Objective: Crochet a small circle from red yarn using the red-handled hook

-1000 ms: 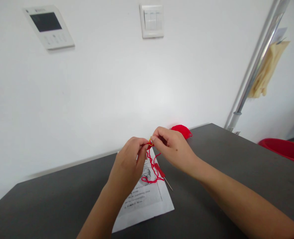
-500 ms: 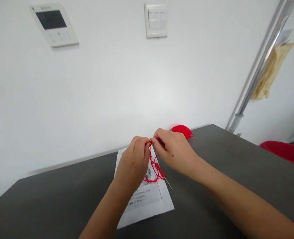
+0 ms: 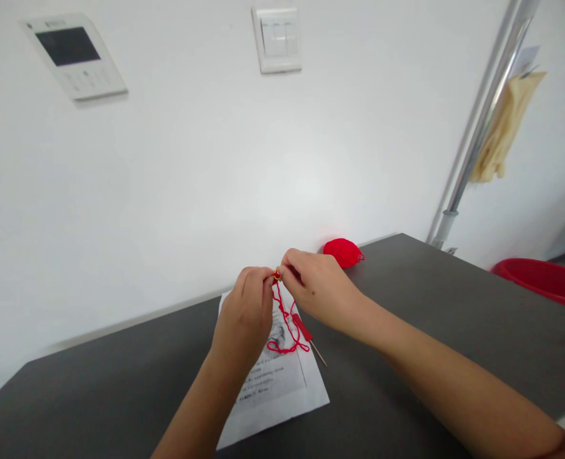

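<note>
My left hand (image 3: 244, 312) and my right hand (image 3: 318, 288) meet above a printed sheet, both closed in a pinch. Between the fingertips is a small red yarn piece (image 3: 277, 276) with a yellow loop-like part; its exact kind is too small to make out. From it a strand of red yarn (image 3: 283, 309) hangs down and curls over the sheet of paper (image 3: 286, 395). A tool with a red handle (image 3: 302, 327) and a thin metal shaft lies at the sheet's right edge, below my right hand.
Behind my right hand, a ball of red yarn (image 3: 343, 252) rests on the dark table (image 3: 435, 306) by the wall. A metal pole (image 3: 476, 137) and hanging cream gloves (image 3: 506, 127) are at right, above a red basin (image 3: 540, 280).
The whole view has shifted, so most things sit further left in the picture. Both hands keep their pinch at the small yarn piece, with little other visible movement.
</note>
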The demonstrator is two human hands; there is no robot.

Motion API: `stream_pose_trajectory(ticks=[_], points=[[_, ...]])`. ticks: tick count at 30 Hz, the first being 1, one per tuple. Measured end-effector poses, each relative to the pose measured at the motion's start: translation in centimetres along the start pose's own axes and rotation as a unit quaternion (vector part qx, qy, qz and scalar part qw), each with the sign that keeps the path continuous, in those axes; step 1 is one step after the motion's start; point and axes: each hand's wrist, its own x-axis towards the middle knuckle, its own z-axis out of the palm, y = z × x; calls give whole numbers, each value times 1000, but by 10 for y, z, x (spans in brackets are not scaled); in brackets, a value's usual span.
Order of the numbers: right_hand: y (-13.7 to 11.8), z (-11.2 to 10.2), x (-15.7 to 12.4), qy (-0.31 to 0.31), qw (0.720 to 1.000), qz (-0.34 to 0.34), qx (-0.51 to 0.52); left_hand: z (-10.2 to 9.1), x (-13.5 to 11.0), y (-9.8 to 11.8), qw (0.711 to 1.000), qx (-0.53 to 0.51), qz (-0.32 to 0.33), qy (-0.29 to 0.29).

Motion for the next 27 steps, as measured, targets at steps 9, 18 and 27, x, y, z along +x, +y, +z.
stream_pose_trajectory(ticks=[9,18,27], points=[[-6,6,-2,-21,999,30,-11,-2,-2,2,1000,8,-14,19],[-8,4,-2,-31,999,31,-14,1,-4,-2,999,24,7,31],[5,4,1,-46,965,45,252,-2,-1,3,1000,4,-11,23]])
